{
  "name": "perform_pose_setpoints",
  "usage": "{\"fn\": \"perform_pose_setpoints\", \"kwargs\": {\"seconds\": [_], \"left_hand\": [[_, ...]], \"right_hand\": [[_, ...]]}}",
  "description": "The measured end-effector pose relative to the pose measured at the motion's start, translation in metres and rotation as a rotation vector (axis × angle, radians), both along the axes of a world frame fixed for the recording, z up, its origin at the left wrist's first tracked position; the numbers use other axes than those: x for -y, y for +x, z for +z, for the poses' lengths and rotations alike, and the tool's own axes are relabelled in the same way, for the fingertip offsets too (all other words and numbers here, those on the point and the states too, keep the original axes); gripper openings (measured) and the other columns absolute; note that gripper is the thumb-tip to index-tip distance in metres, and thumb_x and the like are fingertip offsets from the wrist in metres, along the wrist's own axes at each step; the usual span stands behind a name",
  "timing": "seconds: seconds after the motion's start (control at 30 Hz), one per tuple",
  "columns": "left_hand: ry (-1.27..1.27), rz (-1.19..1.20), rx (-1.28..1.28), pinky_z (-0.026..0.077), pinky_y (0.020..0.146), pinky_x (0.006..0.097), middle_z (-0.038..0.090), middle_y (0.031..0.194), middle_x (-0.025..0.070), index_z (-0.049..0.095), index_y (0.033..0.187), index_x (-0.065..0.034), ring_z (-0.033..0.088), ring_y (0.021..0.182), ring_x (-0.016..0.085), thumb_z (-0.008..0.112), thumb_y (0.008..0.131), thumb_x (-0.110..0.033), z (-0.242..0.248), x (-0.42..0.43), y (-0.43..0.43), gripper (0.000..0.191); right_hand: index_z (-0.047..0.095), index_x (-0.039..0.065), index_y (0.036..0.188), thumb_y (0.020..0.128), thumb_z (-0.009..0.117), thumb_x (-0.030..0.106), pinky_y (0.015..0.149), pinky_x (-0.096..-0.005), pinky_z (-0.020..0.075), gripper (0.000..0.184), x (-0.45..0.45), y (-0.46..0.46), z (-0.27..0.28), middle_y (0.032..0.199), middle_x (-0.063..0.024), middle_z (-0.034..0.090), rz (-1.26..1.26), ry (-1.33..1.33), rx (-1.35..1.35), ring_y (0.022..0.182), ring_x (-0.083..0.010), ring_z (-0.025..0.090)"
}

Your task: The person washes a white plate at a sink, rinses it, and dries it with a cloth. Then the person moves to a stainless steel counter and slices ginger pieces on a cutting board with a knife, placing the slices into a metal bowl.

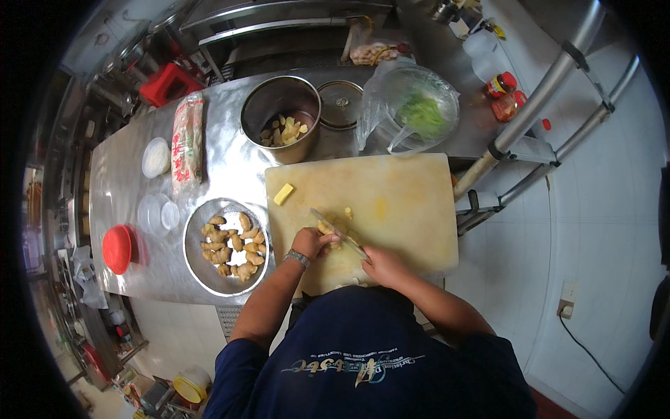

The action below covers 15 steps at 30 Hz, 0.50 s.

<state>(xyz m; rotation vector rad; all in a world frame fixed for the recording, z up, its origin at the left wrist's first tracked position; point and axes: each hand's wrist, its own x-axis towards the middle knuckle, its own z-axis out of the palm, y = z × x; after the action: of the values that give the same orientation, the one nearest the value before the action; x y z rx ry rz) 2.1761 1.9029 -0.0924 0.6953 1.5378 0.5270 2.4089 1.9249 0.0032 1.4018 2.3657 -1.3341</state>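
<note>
My right hand (383, 266) grips the handle of a kitchen knife (339, 233), its blade pointing up and to the left over a large cutting board (413, 209). My left hand (310, 243) holds a piece of ginger (325, 227) against the board beside the blade; fingers partly hide it. Ginger bits lie around the blade, and small pale scraps lie at the board's near edge. A yellow block (283, 194) rests at the board's upper left. Left of the board, a mesh strainer (188, 262) holds several ginger roots (222, 255). Beyond the board, a metal pot (294, 152) contains ginger slices (288, 131).
A round metal lid (340, 105) and a plastic-covered bowl of greens (423, 112) stand behind the board. On the steel table (120, 194) are a wrapped package (187, 141), plastic tubs (157, 213) and a red bowl (116, 249). A ladder (539, 99) leans at right.
</note>
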Motion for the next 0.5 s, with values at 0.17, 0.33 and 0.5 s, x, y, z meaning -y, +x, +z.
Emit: {"fn": "perform_pose_setpoints", "kwargs": {"seconds": [0.17, 0.33, 0.5], "left_hand": [[0.028, -0.142, -0.094, 0.045, 0.045, 0.0295, 0.063, 0.057, 0.0063, 0.069, 0.071, -0.0012, 0.058, 0.046, 0.013, 0.081, 0.076, -0.040, 0.001, -0.004, -0.001, 0.041], [0.045, 0.002, 0.017, 0.045, 0.044, 0.0290, 0.063, 0.056, 0.0063, 0.071, 0.075, -0.0009, 0.058, 0.045, 0.013, 0.080, 0.077, -0.041, 0.007, 0.002, 0.002, 0.041], [0.004, -0.020, -0.022, 0.045, 0.044, 0.0287, 0.062, 0.056, 0.0060, 0.069, 0.074, -0.0002, 0.057, 0.046, 0.013, 0.080, 0.078, -0.038, 0.018, 0.001, 0.003, 0.040]], "right_hand": [[0.056, 0.001, 0.095, 0.087, 0.056, 0.019, 0.067, -0.0534, 0.0479, 0.019, 0.004, -0.012, -0.021, 0.077, -0.0247, 0.061, -0.045, 0.009, 0.060, 0.074, -0.0442, 0.061], [0.056, 0.002, 0.098, 0.088, 0.054, 0.020, 0.067, -0.0529, 0.0483, 0.021, 0.000, -0.004, -0.011, 0.079, -0.0252, 0.062, -0.019, 0.014, -0.010, 0.075, -0.0444, 0.061], [0.056, 0.002, 0.097, 0.088, 0.055, 0.021, 0.067, -0.0525, 0.0483, 0.021, 0.004, -0.003, -0.005, 0.079, -0.0240, 0.063, -0.042, -0.050, 0.012, 0.076, -0.0437, 0.062]]}}
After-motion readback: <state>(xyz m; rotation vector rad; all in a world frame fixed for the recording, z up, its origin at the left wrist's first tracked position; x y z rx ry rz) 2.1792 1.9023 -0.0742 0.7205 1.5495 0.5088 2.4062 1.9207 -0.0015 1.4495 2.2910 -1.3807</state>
